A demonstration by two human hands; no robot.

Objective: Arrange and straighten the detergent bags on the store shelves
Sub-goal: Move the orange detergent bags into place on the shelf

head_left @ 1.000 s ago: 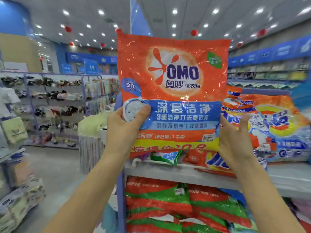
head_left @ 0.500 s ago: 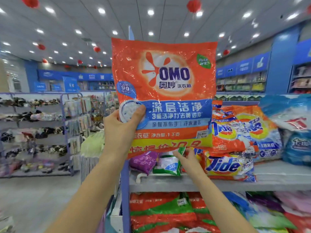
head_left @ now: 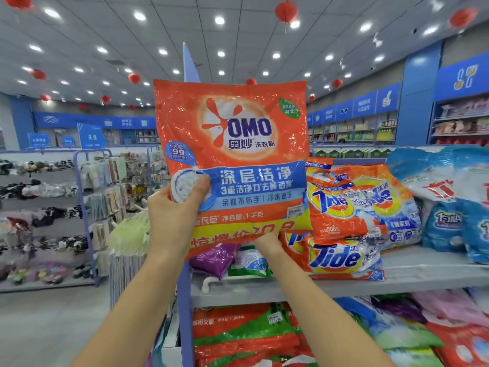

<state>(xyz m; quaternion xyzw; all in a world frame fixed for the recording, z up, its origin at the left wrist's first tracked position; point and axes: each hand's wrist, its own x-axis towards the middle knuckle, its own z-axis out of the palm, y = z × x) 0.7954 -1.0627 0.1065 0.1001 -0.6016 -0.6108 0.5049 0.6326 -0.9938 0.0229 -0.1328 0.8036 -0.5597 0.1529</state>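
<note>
The big OMO bag (head_left: 232, 160) is held up above the left end of the shelf (head_left: 423, 274), gripped at its lower left corner by the left hand (head_left: 172, 215), while the right hand (head_left: 267, 243) is tucked under its bottom edge with the fingers hidden, so its hold cannot be told. It is likely being put in place, and next it should be lowered and stood straight beside the Tide bags (head_left: 341, 205). The room is lit by round ceiling lights (head_left: 219, 20), and a small purple bag (head_left: 214, 259) is seen at the shelf's left end.

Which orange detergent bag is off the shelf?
The OMO bag, gripped by the left hand and held up above the shelf; the orange Tide bags all rest on it.
</note>
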